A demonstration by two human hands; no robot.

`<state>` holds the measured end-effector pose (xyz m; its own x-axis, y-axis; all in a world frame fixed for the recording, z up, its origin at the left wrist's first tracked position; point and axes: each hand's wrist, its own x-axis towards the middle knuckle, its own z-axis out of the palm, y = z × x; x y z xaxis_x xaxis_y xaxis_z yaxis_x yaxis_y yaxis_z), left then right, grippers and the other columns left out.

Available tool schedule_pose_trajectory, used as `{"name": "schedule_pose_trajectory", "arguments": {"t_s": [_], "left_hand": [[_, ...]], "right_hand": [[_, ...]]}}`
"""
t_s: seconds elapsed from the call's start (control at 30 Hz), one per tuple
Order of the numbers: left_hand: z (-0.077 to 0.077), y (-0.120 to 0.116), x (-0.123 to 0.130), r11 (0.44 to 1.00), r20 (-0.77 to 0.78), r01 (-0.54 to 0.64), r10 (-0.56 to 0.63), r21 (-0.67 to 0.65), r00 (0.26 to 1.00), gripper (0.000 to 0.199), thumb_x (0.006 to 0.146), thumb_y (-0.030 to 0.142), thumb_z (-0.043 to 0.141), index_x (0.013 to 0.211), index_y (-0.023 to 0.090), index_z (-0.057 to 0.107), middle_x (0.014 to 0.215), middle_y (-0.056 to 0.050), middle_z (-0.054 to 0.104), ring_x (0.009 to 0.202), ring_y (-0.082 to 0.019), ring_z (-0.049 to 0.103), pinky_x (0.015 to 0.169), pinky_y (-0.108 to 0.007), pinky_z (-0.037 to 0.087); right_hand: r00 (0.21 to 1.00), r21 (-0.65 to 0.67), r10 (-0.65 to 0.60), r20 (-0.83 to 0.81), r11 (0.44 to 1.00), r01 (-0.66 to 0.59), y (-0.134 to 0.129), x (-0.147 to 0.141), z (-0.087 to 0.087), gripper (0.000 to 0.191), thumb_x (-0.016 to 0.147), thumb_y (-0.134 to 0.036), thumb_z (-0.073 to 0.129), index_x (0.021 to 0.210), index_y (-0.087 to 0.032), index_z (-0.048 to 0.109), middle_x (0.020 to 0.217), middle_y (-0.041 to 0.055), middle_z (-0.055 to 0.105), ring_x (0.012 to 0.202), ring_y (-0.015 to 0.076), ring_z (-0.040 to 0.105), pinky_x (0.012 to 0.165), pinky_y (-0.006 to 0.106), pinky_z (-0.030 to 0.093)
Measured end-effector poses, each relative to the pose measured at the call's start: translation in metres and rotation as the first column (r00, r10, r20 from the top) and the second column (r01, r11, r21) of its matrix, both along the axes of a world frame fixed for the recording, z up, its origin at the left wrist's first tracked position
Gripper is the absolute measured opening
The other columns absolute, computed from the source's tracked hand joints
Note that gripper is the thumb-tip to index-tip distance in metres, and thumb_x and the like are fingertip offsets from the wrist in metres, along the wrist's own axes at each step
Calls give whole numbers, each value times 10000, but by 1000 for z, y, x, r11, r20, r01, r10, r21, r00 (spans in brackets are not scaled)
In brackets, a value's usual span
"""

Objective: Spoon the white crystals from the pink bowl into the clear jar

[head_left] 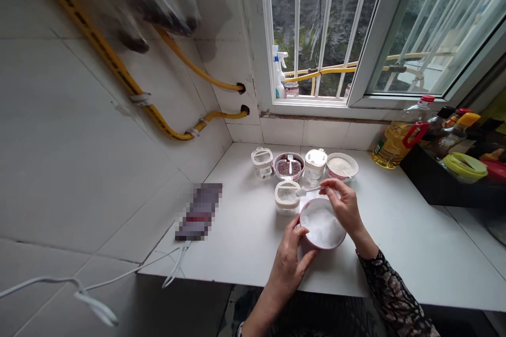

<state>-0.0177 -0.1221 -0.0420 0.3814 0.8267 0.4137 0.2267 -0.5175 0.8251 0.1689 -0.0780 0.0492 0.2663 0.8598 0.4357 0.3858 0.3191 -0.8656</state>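
Spoon: from here I read the small white spoon (pixel 310 189) as lying almost level, its long axis running left to right, with the scoop pointing left and just over the rim of the white canister (pixel 286 204)
Right hand: the right hand (pixel 343 205) sits above the bowl and holds the spoon's handle end
Right fingers: I see them pinching the handle, with the fingertips (pixel 327 184) pressed together on it
Bowl: the white bowl (pixel 324 246) with a dark red rim sits just below the spoon, heaped with white granules (pixel 322 224), and looks tilted toward my camera
Left hand: the left hand (pixel 288 268) cups the bowl's lower left side
Left fingers: spread around the outside wall, with the fingers (pixel 293 237) touching it; I cannot tell whether the bowl's base touches the table
Canister: open, pale contents inside, standing just beyond the bowl on the table (pixel 245 231)
Back row: a clear plastic jar (pixel 261 161), a glass dish of dark red food (pixel 288 169) with a spoon upright in it, a white jar (pixel 315 164) and a white bowl of pale powder (pixel 342 166)
Right of those: a bottle of yellow cooking oil (pixel 395 145) with a red handle
Left: a pixelated phone (pixel 200 211) lies on the table
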Motion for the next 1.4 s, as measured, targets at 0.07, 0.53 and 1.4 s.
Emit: {"name": "schedule_pose_trajectory", "arguments": {"t_s": [0.07,0.53,1.4], "left_hand": [[-1,0,0,1000,6,8,-8,1,1000,381,860,106,643,1187,246,507,1488,-156,464,1374,-300,532,1068,-470,521],[2,0,0,1000,-18,-20,20,24,1000,395,850,98,656,1182,253,509,1468,-148,485,1353,-295,553,1067,-466,521],[1,0,0,999,-12,-21,21,38,1000,402,847,88,645,1183,261,507,1465,-141,487,1361,-288,542,1069,-455,509]], "right_hand": [[983,123,-13,181,992,-10,-1,-10,1,155,938,-268,533,942,-217,679,846,59,737,796,212,679,786,363,516],[930,152,-40,365,988,-17,-9,15,2,174,898,-202,502,844,-232,664,691,26,678,760,229,619,788,369,468],[993,-222,43,113,975,-17,-4,19,0,180,694,-238,465,616,-211,626,517,-14,569,536,154,532,576,273,411]]}}
